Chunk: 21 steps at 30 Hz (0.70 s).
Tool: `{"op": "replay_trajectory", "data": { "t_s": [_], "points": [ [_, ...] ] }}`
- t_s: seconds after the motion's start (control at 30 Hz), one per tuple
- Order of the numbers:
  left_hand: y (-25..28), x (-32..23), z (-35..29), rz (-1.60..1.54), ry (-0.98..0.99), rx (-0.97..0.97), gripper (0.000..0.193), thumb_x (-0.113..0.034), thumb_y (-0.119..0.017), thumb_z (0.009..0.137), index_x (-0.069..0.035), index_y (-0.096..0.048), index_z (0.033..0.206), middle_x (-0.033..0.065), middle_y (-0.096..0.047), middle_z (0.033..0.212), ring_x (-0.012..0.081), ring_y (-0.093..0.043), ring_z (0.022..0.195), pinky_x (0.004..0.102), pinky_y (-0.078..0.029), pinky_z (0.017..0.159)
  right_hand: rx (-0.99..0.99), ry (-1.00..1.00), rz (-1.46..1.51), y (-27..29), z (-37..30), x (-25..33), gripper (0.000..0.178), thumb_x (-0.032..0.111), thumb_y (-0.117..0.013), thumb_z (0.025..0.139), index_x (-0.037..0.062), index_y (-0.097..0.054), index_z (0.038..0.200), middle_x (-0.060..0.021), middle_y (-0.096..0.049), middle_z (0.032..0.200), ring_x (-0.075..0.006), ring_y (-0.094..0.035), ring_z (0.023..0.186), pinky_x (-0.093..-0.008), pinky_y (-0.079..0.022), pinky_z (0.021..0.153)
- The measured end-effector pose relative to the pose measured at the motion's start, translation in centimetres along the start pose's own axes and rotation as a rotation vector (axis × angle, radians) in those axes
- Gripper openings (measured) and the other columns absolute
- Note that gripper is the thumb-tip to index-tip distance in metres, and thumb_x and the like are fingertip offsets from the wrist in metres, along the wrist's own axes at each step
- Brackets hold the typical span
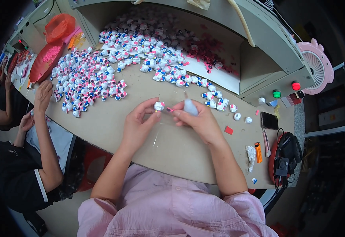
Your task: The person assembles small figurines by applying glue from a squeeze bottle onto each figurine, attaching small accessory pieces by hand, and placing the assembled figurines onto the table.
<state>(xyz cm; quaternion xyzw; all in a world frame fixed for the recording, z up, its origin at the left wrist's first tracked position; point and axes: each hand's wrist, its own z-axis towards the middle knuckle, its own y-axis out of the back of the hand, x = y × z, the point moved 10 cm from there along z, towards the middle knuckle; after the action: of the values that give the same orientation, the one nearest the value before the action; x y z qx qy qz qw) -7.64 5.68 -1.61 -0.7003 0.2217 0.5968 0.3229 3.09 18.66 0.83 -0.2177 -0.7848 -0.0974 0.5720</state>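
Pink shirt (176,205) nearest, white figurine (159,106) sits between left fingers (152,119).

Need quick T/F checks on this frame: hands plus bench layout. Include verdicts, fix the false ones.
1. The left hand holds a white figurine. True.
2. The right hand is empty. False: the right hand holds a bottle, with a pink piece at its fingertips.
3. The phone lies to the right of the red square. True.
4. The fan is at the picture's left. False: the fan is at the right.
5. The green button is left of the red button. True.
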Motion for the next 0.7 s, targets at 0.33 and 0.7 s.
{"op": "replay_trajectory", "data": {
  "t_s": [0.33,0.7],
  "points": [
    [-0.4,-0.6,-0.3,0.122,-0.023,0.033,0.039,0.002,-0.065,0.092,0.005,-0.057,0.130,0.0081,-0.065,0.116,0.0120,-0.062,0.103,0.0276,-0.056,0.087,-0.042,0.056,0.053,-1.4,1.1,-1.1,0.018,0.009,-0.070,0.090,0.0002,-0.063,0.104,-0.0068,-0.068,0.097,-0.0109,-0.066,0.079,-0.0252,-0.056,0.074],
    [-0.3,-0.6,-0.5,0.075,-0.018,0.032,0.031,-0.002,-0.068,0.091,-0.001,-0.065,0.122,0.0043,-0.064,0.118,0.0126,-0.063,0.104,0.0286,-0.056,0.087,-0.048,0.082,0.013,-1.6,0.8,-0.9,0.019,0.010,-0.073,0.089,0.0023,-0.059,0.100,-0.0046,-0.066,0.094,-0.0098,-0.065,0.078,-0.0253,-0.056,0.072]
  ]
}}
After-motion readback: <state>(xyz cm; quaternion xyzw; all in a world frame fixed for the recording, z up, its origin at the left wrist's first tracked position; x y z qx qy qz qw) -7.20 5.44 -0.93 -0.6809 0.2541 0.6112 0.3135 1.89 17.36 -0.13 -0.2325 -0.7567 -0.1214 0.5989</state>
